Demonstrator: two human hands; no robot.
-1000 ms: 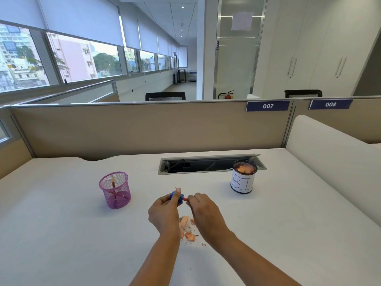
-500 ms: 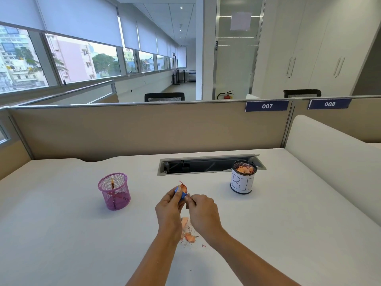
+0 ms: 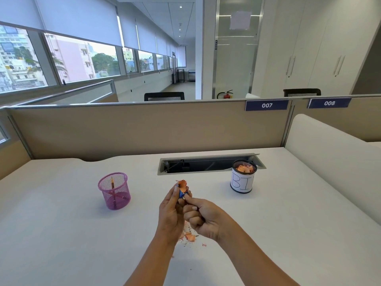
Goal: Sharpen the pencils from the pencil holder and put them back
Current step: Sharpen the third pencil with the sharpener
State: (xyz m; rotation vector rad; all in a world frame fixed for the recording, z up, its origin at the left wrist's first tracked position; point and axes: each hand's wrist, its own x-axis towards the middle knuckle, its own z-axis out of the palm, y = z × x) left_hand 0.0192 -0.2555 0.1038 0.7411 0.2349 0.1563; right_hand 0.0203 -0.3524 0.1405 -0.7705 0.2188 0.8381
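My left hand (image 3: 171, 211) pinches a small blue sharpener (image 3: 182, 194) above the middle of the white desk, and an orange curl of shaving (image 3: 182, 184) stands out of its top. My right hand (image 3: 203, 217) grips the pencil right behind the sharpener; the pencil is almost wholly hidden in my fingers. A pink mesh pencil holder (image 3: 114, 190) stands to the left with one pencil (image 3: 112, 185) upright inside it. Orange shavings (image 3: 188, 236) lie on the desk under my hands.
A mesh cup with a white paper label (image 3: 242, 179) holds shavings at the right. Behind my hands an open cable tray (image 3: 208, 163) is sunk in the desk (image 3: 61, 234). A beige partition (image 3: 144, 129) closes the back, and a white divider (image 3: 329, 157) the right side.
Both hands have tilted upright, so the sharpener now points up instead of sideways. The curl of shaving on the sharpener has grown.
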